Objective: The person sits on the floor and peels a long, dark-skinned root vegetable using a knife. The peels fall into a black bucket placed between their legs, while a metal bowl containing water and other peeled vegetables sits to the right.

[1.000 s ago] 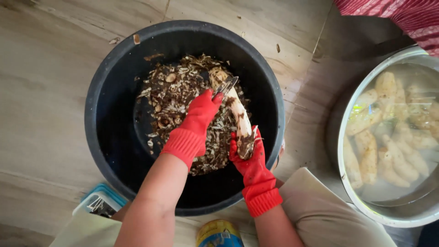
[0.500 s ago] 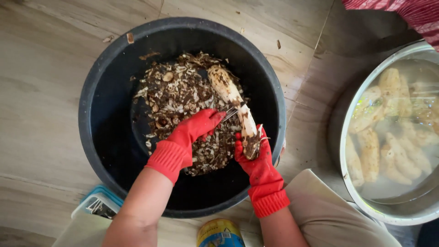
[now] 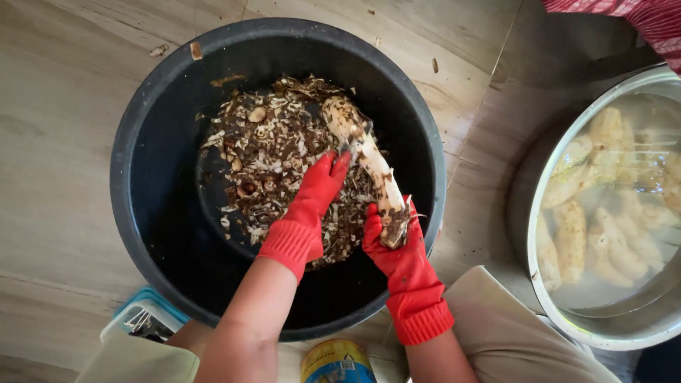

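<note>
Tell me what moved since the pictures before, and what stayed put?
The left hand slid down the pale root, then back up toward its middle. The right hand kept its grip on the root's lower end. The black tub, its peelings and the metal basin stayed put.

yellow-blue labelled can (image 3: 338, 362), bottom edge

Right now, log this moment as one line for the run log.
left hand: red glove, touching root | right hand: red glove, gripping root end | root: partly peeled, over black tub | peelings: inside tub
</note>
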